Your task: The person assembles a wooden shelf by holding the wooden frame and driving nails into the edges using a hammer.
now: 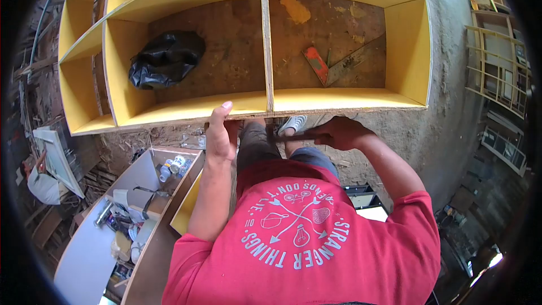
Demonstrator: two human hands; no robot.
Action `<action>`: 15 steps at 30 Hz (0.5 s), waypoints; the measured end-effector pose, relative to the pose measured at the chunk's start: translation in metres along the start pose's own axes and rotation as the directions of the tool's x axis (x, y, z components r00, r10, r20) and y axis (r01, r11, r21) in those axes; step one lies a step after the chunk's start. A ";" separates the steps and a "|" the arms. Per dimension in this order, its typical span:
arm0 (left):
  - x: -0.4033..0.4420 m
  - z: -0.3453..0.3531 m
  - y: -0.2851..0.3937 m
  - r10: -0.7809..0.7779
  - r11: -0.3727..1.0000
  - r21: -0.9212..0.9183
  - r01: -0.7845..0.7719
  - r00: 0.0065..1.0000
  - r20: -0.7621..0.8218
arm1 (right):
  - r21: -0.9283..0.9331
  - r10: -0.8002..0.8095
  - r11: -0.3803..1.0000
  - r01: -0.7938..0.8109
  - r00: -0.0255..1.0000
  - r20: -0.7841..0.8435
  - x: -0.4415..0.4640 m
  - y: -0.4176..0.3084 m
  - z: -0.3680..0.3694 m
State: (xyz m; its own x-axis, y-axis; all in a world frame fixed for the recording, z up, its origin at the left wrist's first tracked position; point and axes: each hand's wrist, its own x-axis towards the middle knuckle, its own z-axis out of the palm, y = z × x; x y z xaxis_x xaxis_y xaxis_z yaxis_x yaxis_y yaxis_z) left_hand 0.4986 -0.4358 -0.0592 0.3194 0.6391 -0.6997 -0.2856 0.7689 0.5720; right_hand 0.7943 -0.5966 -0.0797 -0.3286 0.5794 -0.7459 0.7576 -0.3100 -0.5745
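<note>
A yellow-painted wooden shelf unit (339,97) with several compartments lies before me, its near edge across the middle of the view. My left hand (221,135) grips that edge, thumb on top, its fingers mostly hidden on the near side. Just below the same edge, my right hand (345,133) is closed around the handle of what looks like a hammer (299,136). The tool's dark head points left, near the middle divider. One compartment holds a crumpled black plastic bag (167,59). To its right, another holds a try square (339,68) with an orange-red part.
At lower left stands an open wooden box (161,223) with bottles (172,165) and mixed tools inside. A white-framed panel (59,161) leans farther left. Wooden frames (497,68) stand at the right. Scraps litter the earthen floor around my feet.
</note>
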 end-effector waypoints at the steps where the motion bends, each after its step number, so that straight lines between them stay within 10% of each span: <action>1: 0.001 0.000 -0.001 0.020 1.000 -0.003 -0.020 1.000 -0.009 | -0.028 0.008 1.000 -0.004 0.989 0.146 -0.002 -0.002 -0.008; 3: 0.004 -0.002 -0.005 0.055 0.998 -0.009 -0.055 0.998 -0.023 | -0.020 -0.051 0.998 0.055 0.988 0.146 -0.001 -0.003 -0.023; 6: 0.007 -0.005 -0.009 0.086 0.996 -0.014 -0.086 0.996 -0.016 | 0.011 -0.050 0.998 0.058 0.935 -0.350 0.008 0.012 -0.003; 10: 0.009 -0.006 -0.010 0.109 0.994 -0.010 -0.109 0.994 -0.028 | -0.003 -0.217 0.975 0.221 0.958 0.186 -0.002 0.004 -0.014; 13: 0.009 -0.006 -0.010 0.116 0.993 -0.023 -0.117 0.993 -0.030 | -0.024 -0.039 0.999 0.034 0.969 -0.246 0.007 0.014 -0.014; 15: 0.010 -0.005 -0.010 0.109 0.993 -0.037 -0.111 0.993 -0.044 | 0.006 -0.107 0.994 0.111 0.968 -0.228 0.007 0.014 -0.008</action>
State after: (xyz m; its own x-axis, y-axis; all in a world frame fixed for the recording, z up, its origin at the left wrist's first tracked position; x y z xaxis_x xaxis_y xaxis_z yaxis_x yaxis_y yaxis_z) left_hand 0.4999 -0.4368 -0.0738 0.2463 0.7180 -0.6510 -0.3528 0.6920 0.6298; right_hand 0.8072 -0.5905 -0.0902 -0.2703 0.7657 -0.5837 0.7127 -0.2485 -0.6560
